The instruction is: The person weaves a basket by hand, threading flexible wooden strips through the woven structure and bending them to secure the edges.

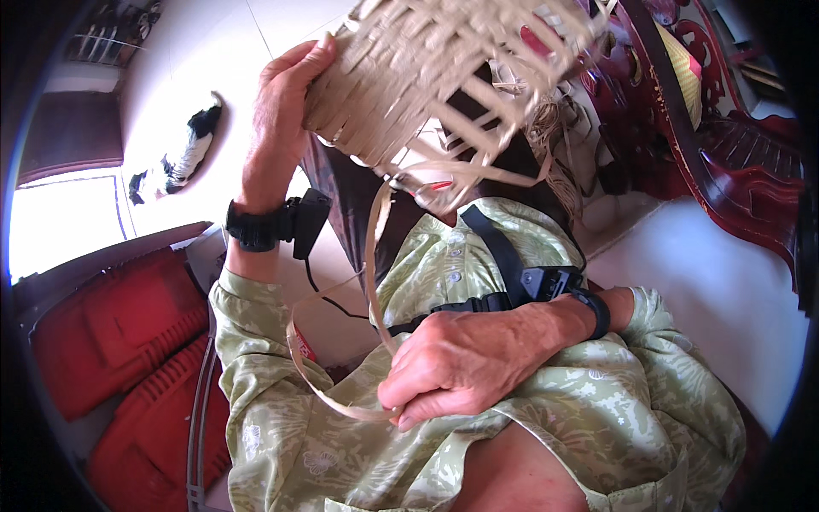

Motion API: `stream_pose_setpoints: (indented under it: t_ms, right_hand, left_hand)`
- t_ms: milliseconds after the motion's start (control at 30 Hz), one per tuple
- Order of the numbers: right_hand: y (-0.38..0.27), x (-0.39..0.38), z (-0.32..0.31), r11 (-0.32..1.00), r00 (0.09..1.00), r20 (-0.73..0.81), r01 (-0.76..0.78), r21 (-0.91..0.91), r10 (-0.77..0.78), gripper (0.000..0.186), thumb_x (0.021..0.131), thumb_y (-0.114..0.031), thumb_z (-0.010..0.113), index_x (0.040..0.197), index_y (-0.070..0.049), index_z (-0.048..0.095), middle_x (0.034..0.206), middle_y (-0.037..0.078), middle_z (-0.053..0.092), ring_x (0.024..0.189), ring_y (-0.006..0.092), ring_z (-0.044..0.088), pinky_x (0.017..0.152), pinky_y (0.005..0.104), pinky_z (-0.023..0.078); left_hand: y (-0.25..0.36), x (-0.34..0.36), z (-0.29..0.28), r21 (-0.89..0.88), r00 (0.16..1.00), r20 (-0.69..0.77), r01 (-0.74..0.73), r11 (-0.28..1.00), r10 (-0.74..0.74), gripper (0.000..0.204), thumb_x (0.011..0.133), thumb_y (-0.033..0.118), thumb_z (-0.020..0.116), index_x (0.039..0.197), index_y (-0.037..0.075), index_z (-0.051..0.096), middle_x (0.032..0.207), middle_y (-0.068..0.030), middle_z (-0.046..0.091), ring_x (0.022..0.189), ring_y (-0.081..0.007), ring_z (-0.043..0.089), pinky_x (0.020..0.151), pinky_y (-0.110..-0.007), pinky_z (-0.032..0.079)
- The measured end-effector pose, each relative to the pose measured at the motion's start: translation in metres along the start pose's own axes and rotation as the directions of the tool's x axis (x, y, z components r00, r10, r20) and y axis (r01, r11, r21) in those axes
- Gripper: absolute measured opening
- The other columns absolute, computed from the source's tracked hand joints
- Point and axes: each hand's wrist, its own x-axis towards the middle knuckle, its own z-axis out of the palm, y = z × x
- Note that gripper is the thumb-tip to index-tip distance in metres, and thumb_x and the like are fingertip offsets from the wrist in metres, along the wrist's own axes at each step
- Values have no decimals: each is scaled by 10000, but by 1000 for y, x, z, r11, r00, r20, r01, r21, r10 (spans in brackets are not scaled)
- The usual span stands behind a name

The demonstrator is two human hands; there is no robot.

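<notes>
A beige woven panel (418,77) of flat strips is held up at the top of the view. Its left part is tightly woven, while open gaps and loose strips show toward the right and lower side. My left hand (286,107) grips its left edge, with the thumb lying on the front face. From the panel's lower corner a long flat strip (372,247) runs down to my right hand (465,363), closed around it near my chest. The strip's loose length loops out to the left of that hand. The fingers of my left hand behind the panel are hidden.
A bundle of loose strips (554,154) lies beyond my legs. Dark red carved wooden furniture (717,162) stands at the right. Red ribbed plastic pieces (128,341) are at the lower left. A black and white animal (183,158) lies on the pale floor. A cable (333,299) hangs from my left wrist.
</notes>
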Motion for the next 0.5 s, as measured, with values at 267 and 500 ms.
stream_pose_setpoints:
  t_ms: [267, 500]
  right_hand:
    - [-41, -20, -8, 985, 999, -39, -21, -172, 15, 178, 939, -196, 681, 959, -33, 610, 706, 167, 615, 672, 353, 648, 603, 437, 481]
    - [-58, -54, -31, 997, 997, -59, -50, -59, 47, 156, 907, -153, 744, 902, -9, 685, 770, 138, 637, 707, 315, 641, 616, 392, 479]
  left_hand:
    - [-34, 0, -4, -362, 985, -155, 20, 932, -81, 258, 1031, 264, 595, 1172, 66, 683, 1045, -10, 708, 924, -127, 676, 838, -291, 543]
    - [-129, -20, -14, -655, 973, -145, 44, 755, -182, 338, 1050, 297, 541, 1307, 83, 591, 1195, -61, 707, 1038, -188, 700, 780, -338, 572]
